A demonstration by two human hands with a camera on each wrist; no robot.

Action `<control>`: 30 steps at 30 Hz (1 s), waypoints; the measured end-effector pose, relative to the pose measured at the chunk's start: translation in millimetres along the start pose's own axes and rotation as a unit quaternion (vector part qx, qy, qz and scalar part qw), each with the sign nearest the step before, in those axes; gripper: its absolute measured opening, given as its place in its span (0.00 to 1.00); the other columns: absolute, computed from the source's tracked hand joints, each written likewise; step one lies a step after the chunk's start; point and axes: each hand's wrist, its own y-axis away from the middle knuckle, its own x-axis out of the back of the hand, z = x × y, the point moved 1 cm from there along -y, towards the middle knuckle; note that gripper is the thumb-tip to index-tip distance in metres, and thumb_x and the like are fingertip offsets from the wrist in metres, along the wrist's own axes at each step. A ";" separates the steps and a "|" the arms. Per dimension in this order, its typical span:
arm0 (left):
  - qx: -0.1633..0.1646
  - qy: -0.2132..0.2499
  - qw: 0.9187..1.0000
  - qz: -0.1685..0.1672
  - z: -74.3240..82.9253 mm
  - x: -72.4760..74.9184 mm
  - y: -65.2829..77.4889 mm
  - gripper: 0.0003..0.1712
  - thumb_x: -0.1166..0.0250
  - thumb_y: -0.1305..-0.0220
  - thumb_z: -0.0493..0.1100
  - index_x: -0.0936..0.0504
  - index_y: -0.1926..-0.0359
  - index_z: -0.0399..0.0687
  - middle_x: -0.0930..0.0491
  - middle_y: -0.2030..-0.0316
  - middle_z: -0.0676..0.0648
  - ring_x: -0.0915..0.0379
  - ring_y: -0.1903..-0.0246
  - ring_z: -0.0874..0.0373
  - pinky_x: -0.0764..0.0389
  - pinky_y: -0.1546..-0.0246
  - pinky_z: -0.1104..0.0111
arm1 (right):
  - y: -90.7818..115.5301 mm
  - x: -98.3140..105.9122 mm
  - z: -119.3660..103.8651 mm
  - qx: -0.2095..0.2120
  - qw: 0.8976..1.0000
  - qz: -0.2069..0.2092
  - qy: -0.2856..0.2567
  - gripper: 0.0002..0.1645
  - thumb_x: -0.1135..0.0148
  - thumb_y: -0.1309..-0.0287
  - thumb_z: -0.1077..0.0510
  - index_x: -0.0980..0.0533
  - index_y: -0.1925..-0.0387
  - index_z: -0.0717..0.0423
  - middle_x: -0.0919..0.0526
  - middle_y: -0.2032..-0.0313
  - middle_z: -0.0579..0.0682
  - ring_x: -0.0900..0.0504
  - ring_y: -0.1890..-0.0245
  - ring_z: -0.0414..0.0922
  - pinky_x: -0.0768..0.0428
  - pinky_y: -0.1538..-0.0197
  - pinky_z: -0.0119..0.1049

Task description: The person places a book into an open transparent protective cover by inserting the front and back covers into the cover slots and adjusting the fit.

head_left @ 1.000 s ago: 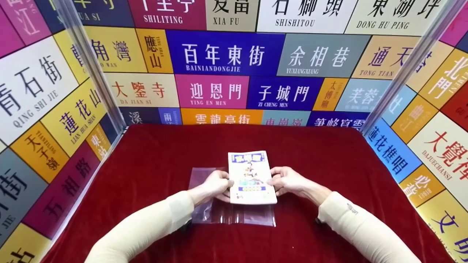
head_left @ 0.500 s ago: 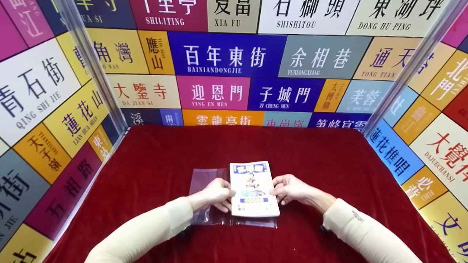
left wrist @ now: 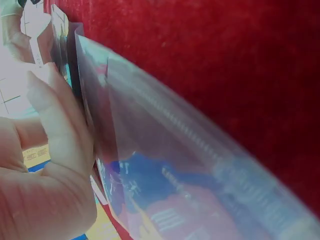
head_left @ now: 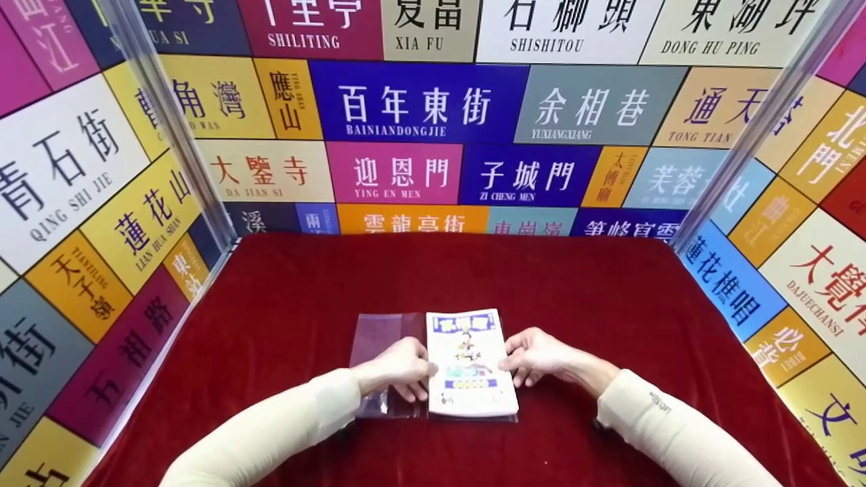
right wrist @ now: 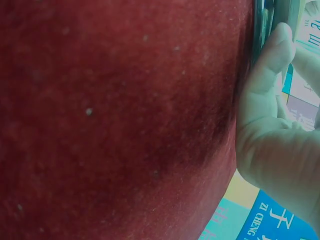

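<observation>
A white booklet (head_left: 471,358) with a blue title band and small coloured drawings lies face up over the right part of a clear plastic book cover (head_left: 376,333). My left hand (head_left: 400,365) holds the booklet's left edge, thumb on top. At the opposite edge, my right hand (head_left: 541,355) pinches with its thumb on the front. In the left wrist view the plastic cover (left wrist: 165,145) spreads out shiny and see-through beside the left hand (left wrist: 55,150). The right wrist view has the right hand's thumb (right wrist: 270,65) against the booklet's side, most of which is out of frame.
A dark red velvet cloth (head_left: 291,291) covers the table. Behind it stands a wall (head_left: 419,101) of coloured panels with Chinese lettering, with side walls at left and right. Clear corner posts (head_left: 744,128) stand at the table's far corners.
Both hands have drawn the booklet toward me and lowered it onto the right part of the plastic cover, most of which there is now hidden beneath it.
</observation>
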 end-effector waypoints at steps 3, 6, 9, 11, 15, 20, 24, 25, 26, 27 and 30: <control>-0.002 -0.052 0.999 0.014 1.4 -0.6 -1.6 0.12 0.33 0.28 0.39 0.16 0.70 0.40 0.13 0.80 0.47 0.18 0.84 0.62 0.17 0.84 0.70 | -0.6 -0.9 1.6 -0.001 1.000 0.007 0.010 0.12 0.23 0.35 0.60 0.15 0.54 0.62 0.06 0.70 0.49 0.10 0.78 0.40 0.17 0.75 0.29; -0.012 -0.121 0.992 0.033 2.3 -1.8 -3.7 0.15 0.31 0.28 0.42 0.16 0.74 0.43 0.16 0.84 0.51 0.20 0.86 0.63 0.18 0.86 0.70 | -0.5 -2.3 1.9 0.000 1.000 0.011 0.021 0.12 0.22 0.35 0.59 0.14 0.56 0.61 0.05 0.70 0.50 0.09 0.78 0.41 0.16 0.76 0.29; -0.028 -0.187 0.981 0.053 3.4 -2.4 -6.7 0.20 0.30 0.28 0.45 0.18 0.79 0.46 0.19 0.88 0.52 0.22 0.89 0.63 0.18 0.88 0.68 | 0.2 -3.9 0.8 0.002 0.999 0.015 0.032 0.11 0.22 0.35 0.58 0.13 0.57 0.62 0.05 0.71 0.52 0.09 0.78 0.41 0.16 0.76 0.29; -0.034 -0.222 0.972 0.065 4.2 -3.0 -9.4 0.21 0.29 0.28 0.47 0.18 0.80 0.48 0.20 0.90 0.52 0.23 0.91 0.62 0.18 0.88 0.66 | 0.4 -4.9 -0.7 0.006 0.999 0.023 0.045 0.11 0.22 0.35 0.58 0.12 0.58 0.62 0.06 0.73 0.52 0.09 0.78 0.41 0.16 0.76 0.30; -0.032 -0.269 0.960 0.076 5.1 -5.0 -15.2 0.20 0.28 0.29 0.52 0.19 0.77 0.50 0.21 0.91 0.51 0.24 0.92 0.60 0.18 0.88 0.64 | 0.2 -6.9 -4.1 0.015 0.994 0.053 0.093 0.09 0.22 0.36 0.57 0.12 0.63 0.60 0.09 0.77 0.50 0.10 0.80 0.41 0.18 0.78 0.29; -0.030 -0.316 0.945 0.083 8.0 -6.7 -16.8 0.21 0.27 0.30 0.56 0.19 0.76 0.51 0.21 0.91 0.53 0.23 0.91 0.60 0.20 0.85 0.65 | -0.4 -11.5 -7.9 0.021 0.980 0.098 0.174 0.12 0.20 0.39 0.54 0.14 0.73 0.55 0.10 0.81 0.49 0.12 0.82 0.40 0.19 0.80 0.30; -0.038 -0.345 0.934 0.087 10.3 -6.4 -13.8 0.23 0.27 0.29 0.58 0.20 0.78 0.54 0.23 0.92 0.55 0.22 0.89 0.60 0.21 0.78 0.65 | -1.4 -14.8 -11.1 0.026 0.962 0.128 0.238 0.16 0.18 0.42 0.52 0.15 0.79 0.52 0.11 0.83 0.47 0.13 0.85 0.39 0.20 0.81 0.30; -0.041 -0.350 0.932 0.087 10.6 -6.3 -13.4 0.24 0.27 0.29 0.59 0.20 0.79 0.54 0.23 0.92 0.55 0.22 0.89 0.60 0.21 0.76 0.65 | -1.7 -15.4 -12.0 0.028 0.957 0.135 0.255 0.16 0.18 0.43 0.52 0.16 0.80 0.51 0.12 0.84 0.46 0.14 0.86 0.39 0.20 0.82 0.30; -0.045 -0.355 0.930 0.088 10.8 -6.1 -13.2 0.25 0.27 0.29 0.59 0.20 0.80 0.54 0.23 0.92 0.54 0.22 0.88 0.60 0.21 0.75 0.64 | -2.1 -16.2 -12.7 0.029 0.952 0.142 0.269 0.17 0.18 0.44 0.51 0.16 0.81 0.51 0.13 0.85 0.46 0.14 0.86 0.39 0.20 0.82 0.30; -0.048 -0.359 0.928 0.089 11.0 -6.1 -13.1 0.26 0.28 0.29 0.59 0.20 0.81 0.54 0.23 0.92 0.54 0.22 0.87 0.59 0.20 0.73 0.64 | -2.4 -16.9 -13.5 0.031 0.947 0.149 0.284 0.18 0.17 0.44 0.51 0.16 0.83 0.50 0.13 0.86 0.46 0.15 0.87 0.39 0.21 0.83 0.30; -0.057 -0.369 0.922 0.098 10.9 -5.8 -14.1 0.27 0.27 0.29 0.59 0.19 0.83 0.52 0.20 0.88 0.51 0.22 0.82 0.56 0.17 0.70 0.60 | -2.6 -19.6 -15.7 0.034 0.934 0.164 0.314 0.21 0.16 0.45 0.49 0.16 0.86 0.49 0.15 0.88 0.45 0.17 0.89 0.39 0.22 0.84 0.30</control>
